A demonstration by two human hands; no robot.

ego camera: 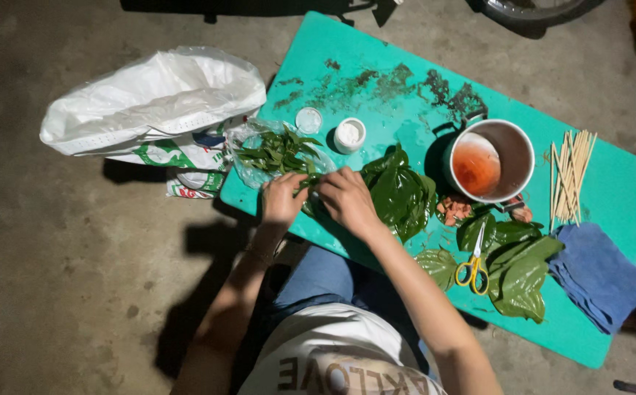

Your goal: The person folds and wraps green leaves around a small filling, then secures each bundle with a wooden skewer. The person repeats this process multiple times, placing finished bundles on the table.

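Observation:
My left hand (282,197) and my right hand (347,199) meet at the near left edge of a low green table (376,80). Both pinch a small dark green leaf (308,187) between them. Just beyond the hands lies a clear plastic bag of narrow green leaves (278,151). A pile of broad, glossy green leaves (398,192) rests right of my right hand, touching it.
A small white jar (349,134) and its lid (308,120) stand behind the bag. A metal pot with reddish liquid (490,161), wooden sticks (571,174), yellow-handled scissors (474,269) on more leaves, and a blue cloth (597,273) lie to the right. A white sack (153,102) sits on the floor at left.

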